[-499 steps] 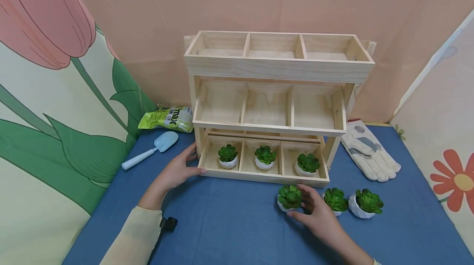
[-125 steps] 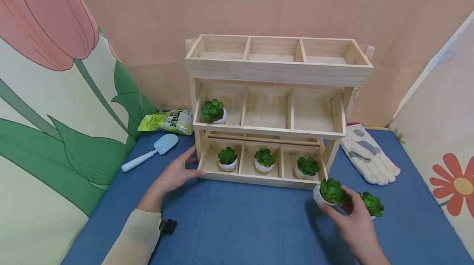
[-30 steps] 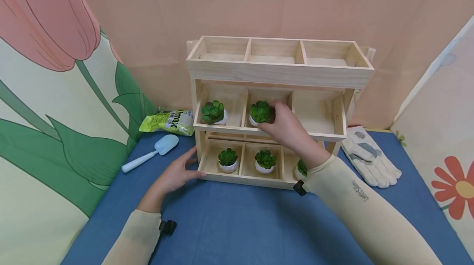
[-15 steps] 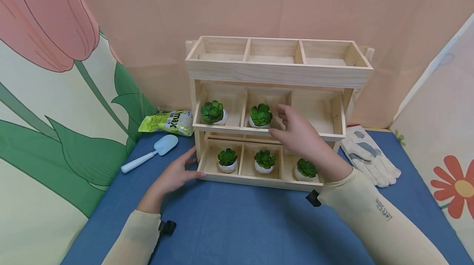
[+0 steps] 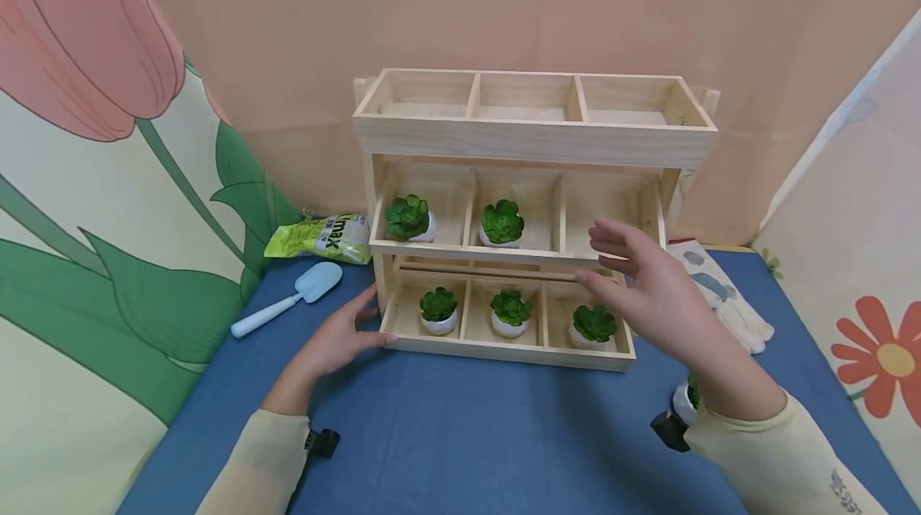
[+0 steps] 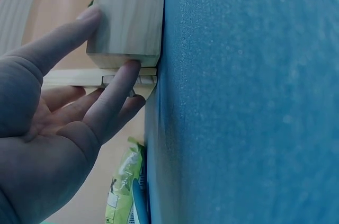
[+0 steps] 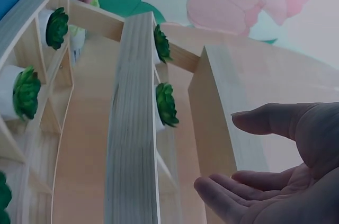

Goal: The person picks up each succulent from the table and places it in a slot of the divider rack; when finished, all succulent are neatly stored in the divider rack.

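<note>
A three-tier wooden plant shelf (image 5: 536, 139) stands on the blue-covered table. Its bottom tier holds a potted succulent in each compartment: left (image 5: 438, 307), middle (image 5: 512, 311) and right (image 5: 594, 329). On the middle tier, one succulent (image 5: 408, 219) leans in the left compartment and another (image 5: 501, 223) sits in the centre one. My left hand (image 5: 334, 351) rests on the bottom tier's left corner, thumb on the front board and fingers along the end. My right hand (image 5: 658, 291), empty with fingers apart, hovers before the middle tier's right side. My right wrist partly hides another succulent (image 5: 683, 403) on the table.
Left of the shelf lie a light-blue trowel (image 5: 316, 283) and a green bag (image 5: 320, 239). White gloves (image 5: 734, 307) lie to the right, partly behind my right hand. The top tier (image 5: 528, 95) has three compartments.
A succulent went from the table to the middle tier's left compartment, then another to the centre one. My right hand let go of the latter and moved right. My left hand stayed.
</note>
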A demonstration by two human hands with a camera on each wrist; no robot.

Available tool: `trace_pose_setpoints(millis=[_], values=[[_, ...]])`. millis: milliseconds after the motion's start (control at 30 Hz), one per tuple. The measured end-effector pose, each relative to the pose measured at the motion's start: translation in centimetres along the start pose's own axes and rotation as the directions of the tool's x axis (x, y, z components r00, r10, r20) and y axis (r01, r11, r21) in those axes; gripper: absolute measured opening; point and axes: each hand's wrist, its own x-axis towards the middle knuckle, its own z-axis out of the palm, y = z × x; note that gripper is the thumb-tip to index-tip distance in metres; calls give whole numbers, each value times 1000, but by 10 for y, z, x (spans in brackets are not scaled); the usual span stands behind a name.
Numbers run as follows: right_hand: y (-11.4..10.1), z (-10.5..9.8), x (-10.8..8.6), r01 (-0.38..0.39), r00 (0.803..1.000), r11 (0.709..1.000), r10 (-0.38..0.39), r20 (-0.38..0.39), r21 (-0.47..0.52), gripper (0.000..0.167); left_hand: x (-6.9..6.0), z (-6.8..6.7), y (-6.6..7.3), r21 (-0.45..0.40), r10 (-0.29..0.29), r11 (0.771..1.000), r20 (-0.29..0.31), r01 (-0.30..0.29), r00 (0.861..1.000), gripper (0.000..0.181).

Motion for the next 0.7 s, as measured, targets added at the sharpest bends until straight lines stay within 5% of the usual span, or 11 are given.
trace_pose_setpoints(millis=[367, 700], values=[[41, -13, -44, -53, 995, 997, 48, -84, -57, 70, -2, 1, -2, -2, 24, 1000, -3, -24, 1000, 110], [93, -20, -73, -211, 972, 973, 200, -121, -90, 74, 0, 2, 1, -4, 29, 1000, -4, -29, 1000, 110]])
